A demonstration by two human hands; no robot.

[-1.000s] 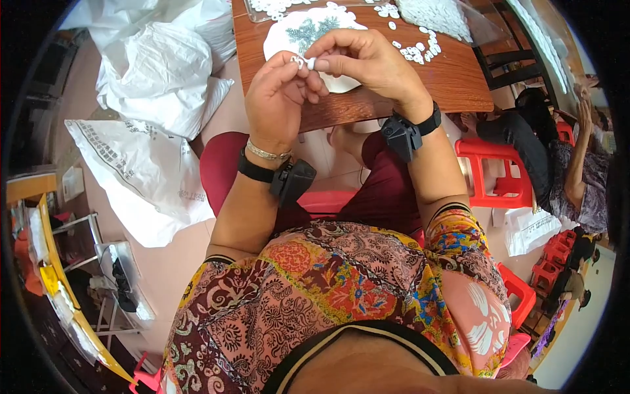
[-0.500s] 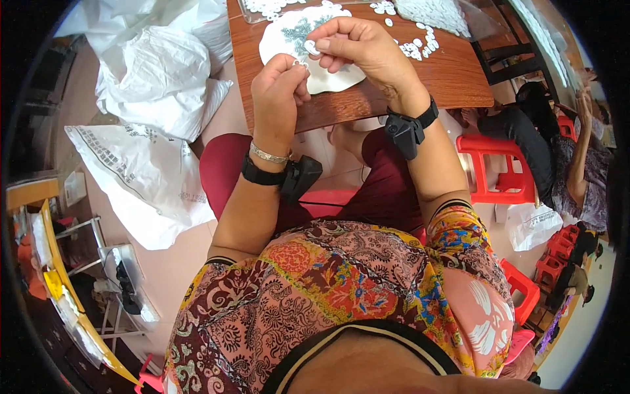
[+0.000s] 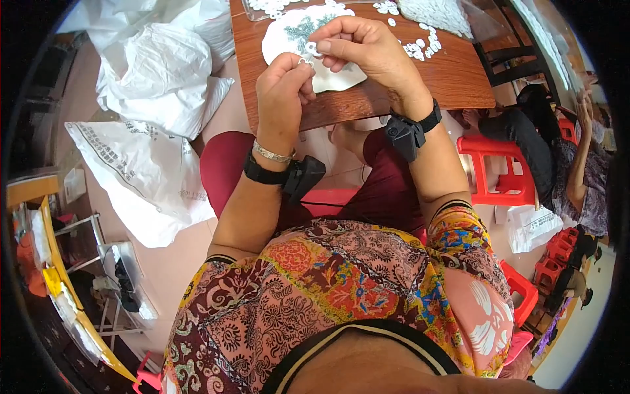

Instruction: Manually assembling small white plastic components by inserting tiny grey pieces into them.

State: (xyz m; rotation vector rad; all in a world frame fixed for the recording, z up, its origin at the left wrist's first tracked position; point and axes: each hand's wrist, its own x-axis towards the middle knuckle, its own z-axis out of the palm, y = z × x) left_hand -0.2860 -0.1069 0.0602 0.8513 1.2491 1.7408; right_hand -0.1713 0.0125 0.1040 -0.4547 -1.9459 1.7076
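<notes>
Above the table's near edge, my two hands are close together with fingertips almost touching. My left hand (image 3: 283, 82) is closed in a pinch on a small white piece (image 3: 304, 62) that sticks out past the fingertips. Between thumb and forefinger, my right hand (image 3: 371, 56) grips a small white ring (image 3: 312, 47), its hole facing up. Beneath them lies a round whitish mat or bag (image 3: 335, 80), bearing a heap of small dark grey-green pieces (image 3: 298, 31), partly hidden by my right hand.
Loose white rings (image 3: 430, 46) lie on the brown table (image 3: 459, 88) to the right, by a clear bag of white pieces (image 3: 433, 16). A clear tray (image 3: 252, 14) sits at the far left. White sacks (image 3: 154, 79) stand left; a red stool (image 3: 482, 171) and another person (image 3: 571, 164) are at right.
The white ring in my right fingers has turned, so its hole now shows more plainly. Both hands stay in nearly the same place, and the whole view has shifted slightly.
</notes>
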